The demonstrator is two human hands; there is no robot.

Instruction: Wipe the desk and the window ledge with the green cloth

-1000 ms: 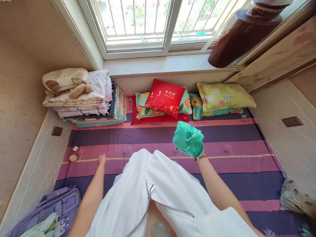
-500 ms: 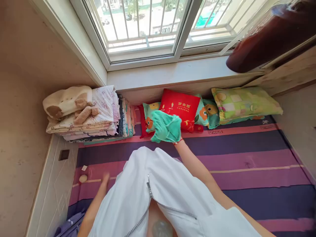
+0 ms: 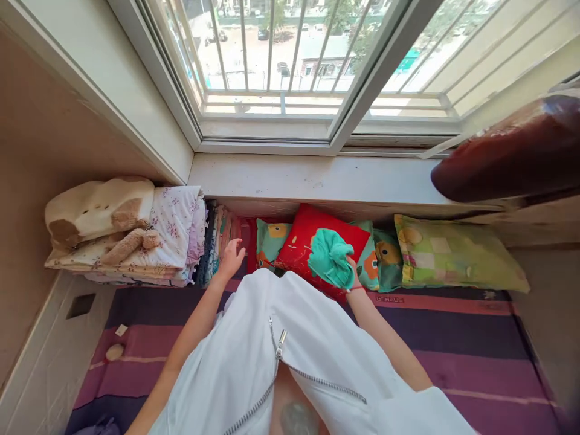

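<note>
My right hand (image 3: 354, 275) grips a crumpled green cloth (image 3: 330, 257), which hangs in front of a red cushion (image 3: 303, 232) with gold print. The cloth covers much of the cushion's middle. My left hand (image 3: 232, 257) is raised with its fingers apart and nothing in it, near the right end of the folded bedding stack (image 3: 176, 223). Between that hand and the red cushion shows part of a green flowered pillow (image 3: 272, 232). A plush toy with brown patches (image 3: 99, 208) lies on top of the stack.
A white windowsill (image 3: 317, 175) runs along the back beneath a barred window. A yellow-green pillow (image 3: 457, 254) lies at the right, below a dark red bundle (image 3: 512, 157). Striped bedding (image 3: 475, 326) covers the surface, with a small round object (image 3: 115, 352) at the left.
My left hand has risen from the lower left towards the folded stack. My right hand has moved the green cloth rightward, in front of the red cushion. The view has tilted up.
</note>
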